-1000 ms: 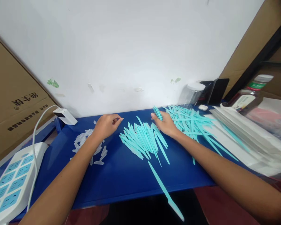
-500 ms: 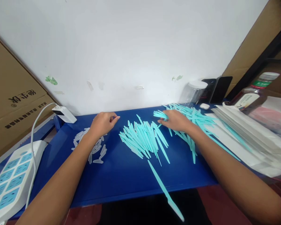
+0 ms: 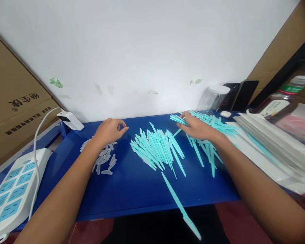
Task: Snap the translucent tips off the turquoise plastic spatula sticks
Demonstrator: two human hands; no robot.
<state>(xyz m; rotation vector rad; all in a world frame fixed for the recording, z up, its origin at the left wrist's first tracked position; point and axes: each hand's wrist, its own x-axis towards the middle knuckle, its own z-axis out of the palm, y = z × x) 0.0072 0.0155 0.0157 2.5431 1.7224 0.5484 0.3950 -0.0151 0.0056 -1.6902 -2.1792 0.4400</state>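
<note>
A bunch of turquoise eyebrow razors [image 3: 177,118] is gripped in my right hand [image 3: 193,126], at the near-left edge of a loose heap of the same razors [image 3: 212,123]. My left hand [image 3: 111,130] hovers beyond a scatter of small translucent caps [image 3: 104,157]. Its fingers are curled, thumb close to the index finger, and whatever they may hold is hidden. Between my hands lies a second pile of eyebrow razors [image 3: 156,147], roughly side by side. One single razor [image 3: 180,205] extends over the front edge of the table.
The blue table [image 3: 132,193] meets a white wall. A power strip [image 3: 17,189] and a white device with a cable [image 3: 70,121] are at left. To the right are a clear jar [image 3: 216,98], dark phones [image 3: 245,95], a bottle [image 3: 277,101] and stacked white packets [image 3: 274,149].
My right hand has lifted slightly away with its bunch of razors, and razors beneath it have shifted. My left hand's finger curl has changed a little. The view has moved slightly.
</note>
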